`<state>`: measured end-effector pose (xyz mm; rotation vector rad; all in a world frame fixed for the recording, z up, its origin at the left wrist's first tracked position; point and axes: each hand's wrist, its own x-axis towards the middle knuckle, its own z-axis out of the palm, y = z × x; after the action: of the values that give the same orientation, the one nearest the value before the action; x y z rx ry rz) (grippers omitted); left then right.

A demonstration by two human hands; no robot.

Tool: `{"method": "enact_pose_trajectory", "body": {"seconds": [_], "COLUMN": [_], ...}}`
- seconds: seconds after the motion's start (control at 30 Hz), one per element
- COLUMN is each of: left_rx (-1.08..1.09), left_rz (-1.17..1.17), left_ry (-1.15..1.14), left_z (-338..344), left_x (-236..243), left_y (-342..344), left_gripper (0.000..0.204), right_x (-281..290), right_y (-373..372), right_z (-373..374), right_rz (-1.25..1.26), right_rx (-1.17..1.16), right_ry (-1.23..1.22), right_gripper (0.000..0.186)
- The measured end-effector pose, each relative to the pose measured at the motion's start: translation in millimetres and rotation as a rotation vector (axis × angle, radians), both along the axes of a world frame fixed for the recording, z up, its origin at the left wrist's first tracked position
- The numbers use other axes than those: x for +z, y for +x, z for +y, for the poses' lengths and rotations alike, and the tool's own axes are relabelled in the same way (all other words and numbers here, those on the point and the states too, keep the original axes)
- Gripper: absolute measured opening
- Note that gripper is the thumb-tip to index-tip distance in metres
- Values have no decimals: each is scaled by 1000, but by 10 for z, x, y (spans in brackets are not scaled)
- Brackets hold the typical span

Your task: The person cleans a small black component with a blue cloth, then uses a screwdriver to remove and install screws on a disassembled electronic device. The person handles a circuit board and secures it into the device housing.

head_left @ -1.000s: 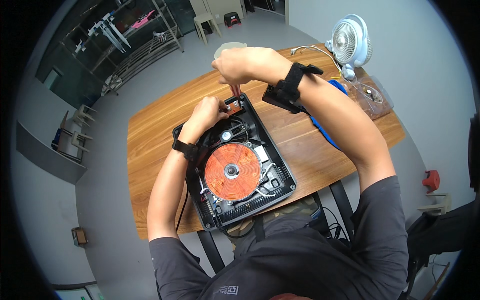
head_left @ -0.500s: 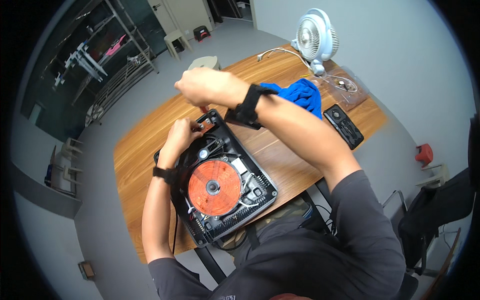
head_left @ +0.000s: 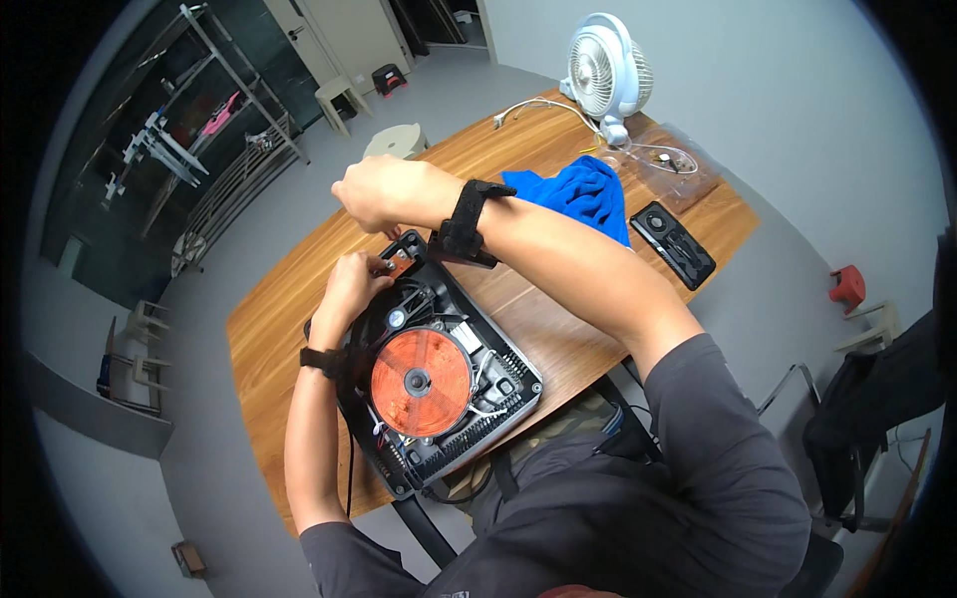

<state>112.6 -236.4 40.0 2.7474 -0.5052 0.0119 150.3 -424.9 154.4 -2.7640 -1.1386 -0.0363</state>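
Observation:
An opened induction cooker point(head_left: 477, 419) lies on the table before me, its round copper coil point(head_left: 439, 384) showing among wires and black plastic. My left hand point(head_left: 347, 289) reaches over its far left side. Thumb and fingers are closed at a small orange circuit board point(head_left: 401, 263) with metal parts, at the housing's far end. Above that end, my right hand point(head_left: 387, 191) is curled into a fist, palm side down. A bit of something reddish shows beneath it, but the fist hides most of it. Both wrists wear black straps.
Right of the cooker lie a blue cloth point(head_left: 583, 199) and a black tool case point(head_left: 673, 244). A light blue fan point(head_left: 610, 80) stands at the far right corner beside a clear plastic bag point(head_left: 683, 174). A dark object point(head_left: 464, 249) sits partly under my right wrist.
The view has shifted slightly. My right fist has come a little lower toward the cooker's far end. My left hand stays at the circuit board.

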Motion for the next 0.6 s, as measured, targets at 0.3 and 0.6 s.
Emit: {"method": "enact_pose_trajectory", "body": {"seconds": [0.3,0.6], "left_rx": [-21,6], "left_rz": [3,9], "left_ry": [34,-8], "left_z": [2,33], "left_x": [-15,-69], "left_y": [20,36], "left_gripper": [31,30], "right_x": [168,255], "right_y": [-187,-190], "right_z": [-88,-33], "right_rz": [-52,95], "right_rx": [-45,-27], "right_ry": [-23,-52], "right_gripper": [25,21]}}
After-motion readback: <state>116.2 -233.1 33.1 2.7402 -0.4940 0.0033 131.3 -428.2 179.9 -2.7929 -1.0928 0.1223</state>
